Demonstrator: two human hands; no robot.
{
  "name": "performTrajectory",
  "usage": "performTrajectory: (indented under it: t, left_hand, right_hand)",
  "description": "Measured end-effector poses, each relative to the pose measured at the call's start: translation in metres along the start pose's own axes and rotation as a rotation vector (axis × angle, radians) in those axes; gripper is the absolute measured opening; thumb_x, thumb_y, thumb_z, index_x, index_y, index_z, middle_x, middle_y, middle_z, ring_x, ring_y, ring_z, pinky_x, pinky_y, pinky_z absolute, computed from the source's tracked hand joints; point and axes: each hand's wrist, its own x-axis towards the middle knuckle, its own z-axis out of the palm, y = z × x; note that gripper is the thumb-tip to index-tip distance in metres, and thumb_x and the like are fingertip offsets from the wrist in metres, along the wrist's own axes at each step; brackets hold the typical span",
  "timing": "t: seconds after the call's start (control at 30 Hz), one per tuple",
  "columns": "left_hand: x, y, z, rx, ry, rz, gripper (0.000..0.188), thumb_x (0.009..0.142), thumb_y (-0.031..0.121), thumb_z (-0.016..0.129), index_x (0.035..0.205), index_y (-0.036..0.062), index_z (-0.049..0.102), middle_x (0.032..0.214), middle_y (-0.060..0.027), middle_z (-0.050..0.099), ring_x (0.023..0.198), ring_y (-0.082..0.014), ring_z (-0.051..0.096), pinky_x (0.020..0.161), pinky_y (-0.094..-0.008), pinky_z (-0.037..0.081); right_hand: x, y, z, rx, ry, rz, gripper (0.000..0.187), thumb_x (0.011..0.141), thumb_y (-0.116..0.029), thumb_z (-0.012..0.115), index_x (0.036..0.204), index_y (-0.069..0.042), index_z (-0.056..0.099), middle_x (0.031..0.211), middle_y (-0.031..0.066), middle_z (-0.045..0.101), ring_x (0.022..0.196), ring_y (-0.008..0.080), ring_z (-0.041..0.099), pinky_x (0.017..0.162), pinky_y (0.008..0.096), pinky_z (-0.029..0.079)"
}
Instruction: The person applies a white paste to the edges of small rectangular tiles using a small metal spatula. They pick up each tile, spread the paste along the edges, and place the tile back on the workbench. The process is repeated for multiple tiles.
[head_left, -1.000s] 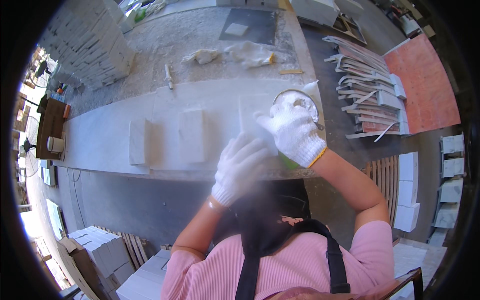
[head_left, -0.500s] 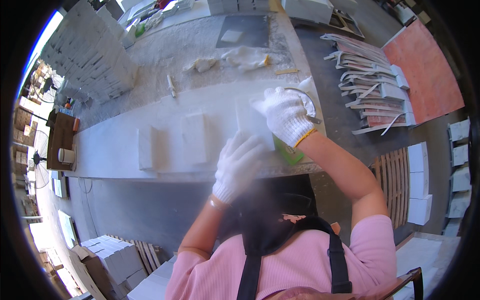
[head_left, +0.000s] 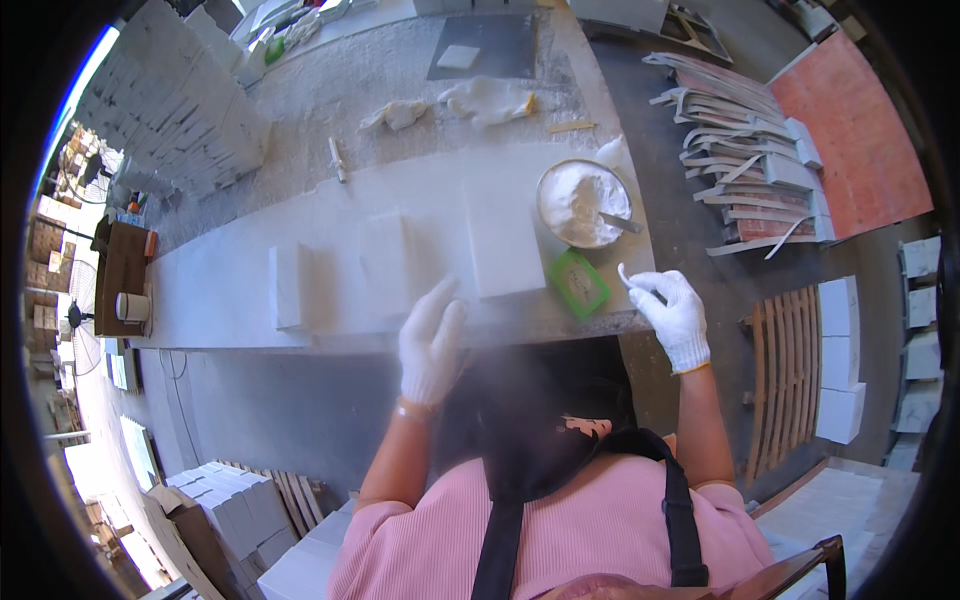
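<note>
- So the right hand (head_left: pixel 675 315) is now pulling clear of the round bowl (head_left: pixel 572 205) and hanging just past the tabletop (head_left: pixel 215 285) edge; fingers are curling, can't tell if they're pinching anything.
- The left hand (head_left: pixel 428 345) is drifting back a little, fingers loosely spread, apparently holding nothing, nearest the middle block (head_left: pixel 385 265) and the right block (head_left: pixel 503 240).
- That's leaving the right block lying uncovered on the tabletop, between the middle block and the bowl, and showing more of the green packet (head_left: pixel 578 284).
- Bowl's holding a heap of white powder or paste, with a flat tool (head_left: pixel 620 223) sticking out.
- White tub (head_left: pixel 132 307) is sitting far left; can't see inside.
</note>
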Motion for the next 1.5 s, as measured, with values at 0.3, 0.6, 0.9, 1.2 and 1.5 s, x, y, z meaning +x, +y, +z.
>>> performTrajectory:
  t: [0.3, 0.6, 0.9, 1.2, 1.5]
  left_hand:
    - [-0.005, 0.016, 0.0, -0.338, -0.093, -0.307, 0.053, 0.109, 0.025, 0.059, 0.155, 0.0006, 0.052, 0.112, -0.0125, 0.076, 0.089, -0.017, 0.073, 0.082, -0.0304, 0.057]
    - [-0.003, 0.015, -0.005, -0.5, -0.14, -0.444, 0.056, 0.107, 0.023, 0.06, 0.157, 0.0004, 0.048, 0.12, -0.0172, 0.075, 0.099, -0.0232, 0.075, 0.089, -0.0356, 0.06]
    - [-0.005, 0.019, 0.002, -0.573, -0.259, -0.4, 0.057, 0.104, 0.017, 0.065, 0.156, -0.0015, 0.05, 0.12, -0.0137, 0.074, 0.098, -0.0196, 0.072, 0.088, -0.0322, 0.058]
    - [-0.011, 0.039, 0.007, -0.509, -0.324, -0.394, 0.049, 0.106, 0.025, 0.064, 0.147, -0.002, 0.059, 0.131, -0.0146, 0.072, 0.105, -0.0214, 0.072, 0.091, -0.0345, 0.057]
    - [-0.019, 0.044, 0.025, -0.684, -0.354, -0.412, 0.062, 0.102, 0.015, 0.07, 0.157, -0.0021, 0.048, 0.142, -0.0101, 0.065, 0.12, -0.018, 0.065, 0.103, -0.036, 0.053]
  right_hand:
    - [0.005, 0.02, 0.016, -0.442, -0.002, -0.046, 0.032, 0.097, -0.039, 0.072, 0.115, -0.014, 0.081, 0.114, 0.01, 0.072, 0.108, 0.0306, 0.068, 0.095, 0.0427, 0.054]
    - [0.007, -0.039, 0.021, 0.207, 0.108, -0.077, 0.022, 0.099, -0.013, 0.073, 0.119, -0.006, 0.078, 0.111, 0.0113, 0.077, 0.093, 0.0202, 0.073, 0.086, 0.0324, 0.057]
    - [0.035, -0.079, 0.074, 0.404, -0.336, 0.169, 0.044, 0.106, -0.031, 0.068, 0.141, -0.004, 0.066, 0.091, 0.0, 0.07, 0.067, 0.0058, 0.062, 0.054, 0.022, 0.047]
    - [0.023, -0.086, 0.049, 0.614, -0.421, 0.217, 0.037, 0.102, -0.022, 0.067, 0.13, 0.002, 0.068, 0.103, 0.0042, 0.073, 0.09, 0.0111, 0.063, 0.08, 0.0283, 0.05]
    - [-0.052, -0.077, 0.021, 0.655, -0.395, 0.289, 0.038, 0.099, -0.012, 0.069, 0.133, 0.006, 0.065, 0.108, 0.0058, 0.073, 0.087, 0.012, 0.064, 0.079, 0.0285, 0.053]
